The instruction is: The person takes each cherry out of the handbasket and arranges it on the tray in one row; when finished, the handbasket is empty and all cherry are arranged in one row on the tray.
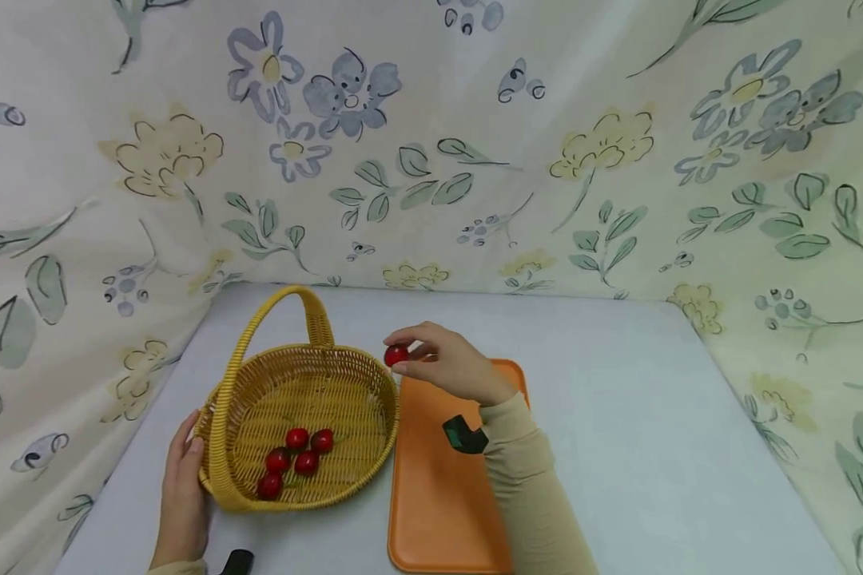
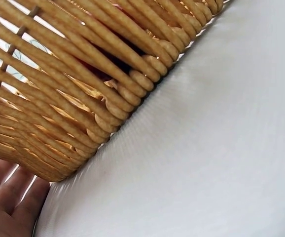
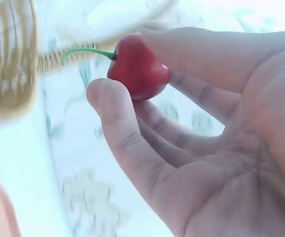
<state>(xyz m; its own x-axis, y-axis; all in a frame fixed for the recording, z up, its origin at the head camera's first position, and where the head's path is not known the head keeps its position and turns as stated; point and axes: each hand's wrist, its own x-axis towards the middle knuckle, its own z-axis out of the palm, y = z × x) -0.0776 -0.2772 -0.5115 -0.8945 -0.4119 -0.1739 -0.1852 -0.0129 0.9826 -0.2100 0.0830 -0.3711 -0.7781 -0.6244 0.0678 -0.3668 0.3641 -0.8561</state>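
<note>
My right hand (image 1: 455, 363) pinches a red cherry (image 1: 396, 355) between thumb and fingers, just off the basket's right rim and above the orange tray's far end. In the right wrist view the cherry (image 3: 137, 66) has a curved green stem pointing left. A yellow wicker basket (image 1: 352, 391) with a tall handle stands on the left. Several red cherries (image 1: 306, 463) lie on its bottom, at the near side. My left hand (image 1: 183, 495) rests against the basket's left side; in the left wrist view its fingers (image 2: 26, 195) touch the lower wicker wall.
An orange tray (image 1: 439, 511) lies right of the basket, partly covered by my right forearm. White cloth (image 1: 640, 423) spreads over the table. Floral fabric (image 1: 431, 144) hangs behind and along both sides.
</note>
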